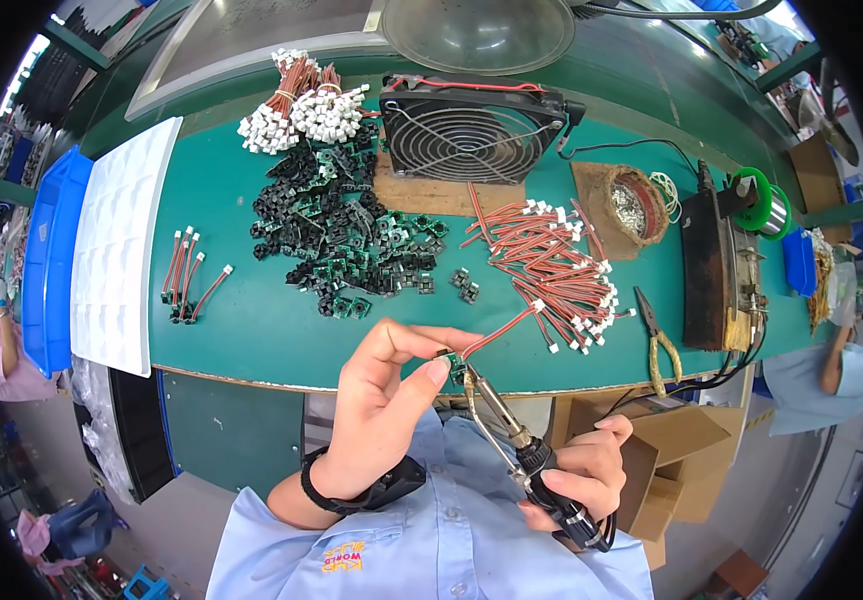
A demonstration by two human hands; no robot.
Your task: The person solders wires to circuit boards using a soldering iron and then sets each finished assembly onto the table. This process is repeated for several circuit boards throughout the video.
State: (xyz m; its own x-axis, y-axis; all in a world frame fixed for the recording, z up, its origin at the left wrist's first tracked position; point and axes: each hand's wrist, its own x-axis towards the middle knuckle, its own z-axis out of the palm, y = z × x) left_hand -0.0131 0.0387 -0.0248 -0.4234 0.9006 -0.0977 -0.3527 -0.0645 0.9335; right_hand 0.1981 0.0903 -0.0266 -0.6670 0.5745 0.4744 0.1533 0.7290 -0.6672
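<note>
Between the thumb and fingers of my left hand [383, 390] is a small green circuit board [454, 368]. A red-and-black wire lead [504, 329] with a white connector runs from the board toward the wire pile. My right hand [583, 478] grips a soldering iron [534, 455] by its black handle. Its tip, with a thin metal solder-feed tube [484, 432] alongside, meets the board's edge; exact contact is too small to tell. Close by on the green mat lie loose wire leads [551, 265] with white connectors and a heap of small boards with black parts [336, 225].
A black fan [466, 130] stands at the back. Pliers [657, 345], a round tin [636, 205], a dark soldering unit [711, 270] and a green solder reel [761, 203] are on the right. Finished-looking wired boards [189, 280], a white tray [123, 250] and a blue bin [51, 260] sit left.
</note>
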